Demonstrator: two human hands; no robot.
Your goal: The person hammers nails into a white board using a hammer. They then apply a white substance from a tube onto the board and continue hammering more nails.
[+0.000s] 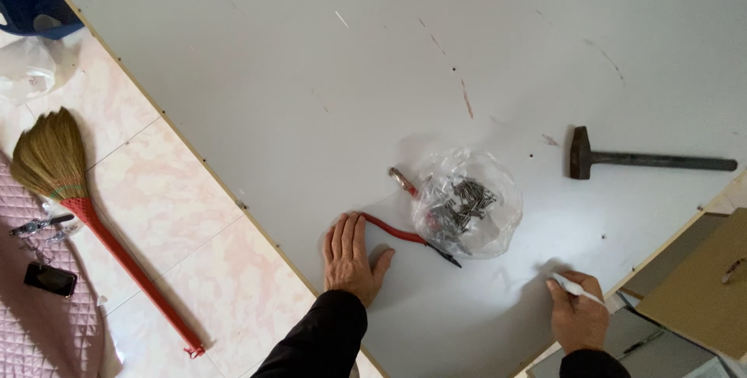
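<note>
Nearest, my left hand (pixel 348 257) lies flat on the white board (pixel 311 75), fingers spread and holding nothing, the fingertips touching the red handle of the pliers (pixel 405 234); my right hand (pixel 577 316) is closed around a white pen (pixel 577 289), its tip down on the board near the edge; I judge the marking is only begun, since I can see no drawn line on the board, and no nail looks freshly set near my hands; just beyond the pliers sits a clear bag of nails (pixel 465 205), lying over the pliers' jaws, so it is in the way of lifting them; farther right a hammer (pixel 646 160) lies untouched, well apart from both hands; off the board, on the tiled floor (pixel 179 215) to the left, a broom (pixel 85 215), then a phone (pixel 50 279) and glasses (pixel 39 226) on a pink quilt (pixel 31 331).
</note>
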